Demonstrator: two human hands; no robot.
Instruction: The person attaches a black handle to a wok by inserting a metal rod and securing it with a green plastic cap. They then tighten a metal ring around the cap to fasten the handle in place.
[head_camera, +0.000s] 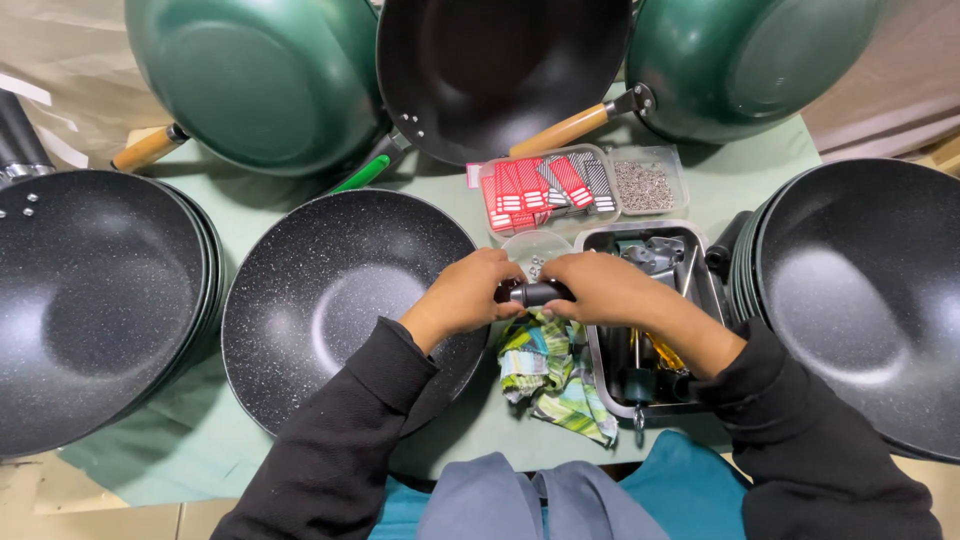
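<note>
Centre frame: left hand (468, 297) and right hand (598, 288) both clenched around a short black cylindrical pan handle (531, 293), beside the speckled black non-stick wok (340, 300); handle apparently not yet attached; finished woks stacked at both edges.

Short black pan handle (533, 293), horizontal, above striped cloth

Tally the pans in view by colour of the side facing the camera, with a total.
Glossy green pan undersides, propped at the back: 2
Smooth black pan interior, back centre: 1
Speckled black pan interiors, counting each stack's top pan: 3
Total: 6
</note>
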